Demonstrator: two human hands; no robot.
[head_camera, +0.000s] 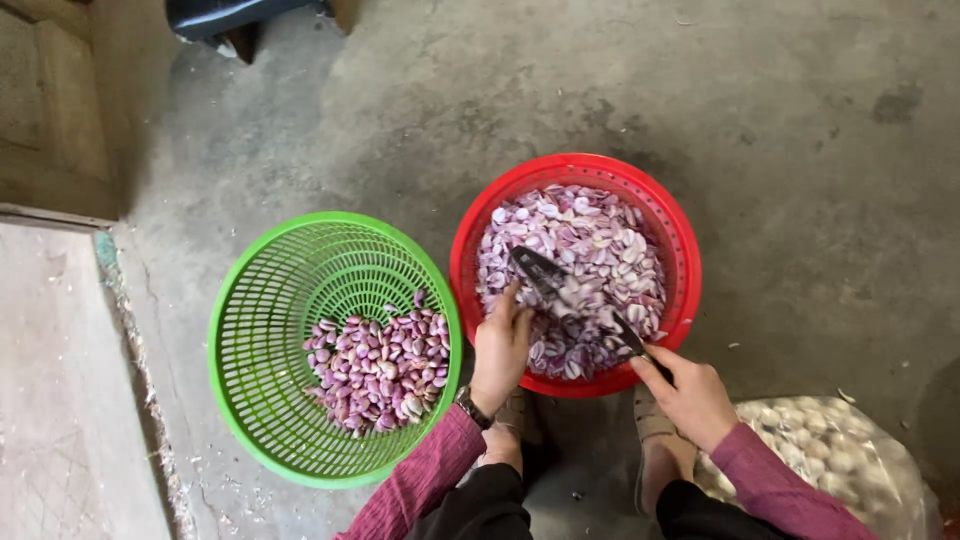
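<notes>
Your right hand (692, 398) grips a knife (575, 298) over the red basket (668, 230) of peels, your left hand (500, 350) pinches something too small to see, and the green basket (262, 330) holds only a small pile of peeled purple cloves (380, 368), so lots looks left.

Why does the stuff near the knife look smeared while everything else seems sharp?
In the head view, motion blur smears the knife and the peels just under it in the red basket; the green basket and both hands stay crisp; the daylight is soft, with no glare and only faint shadows.
</notes>
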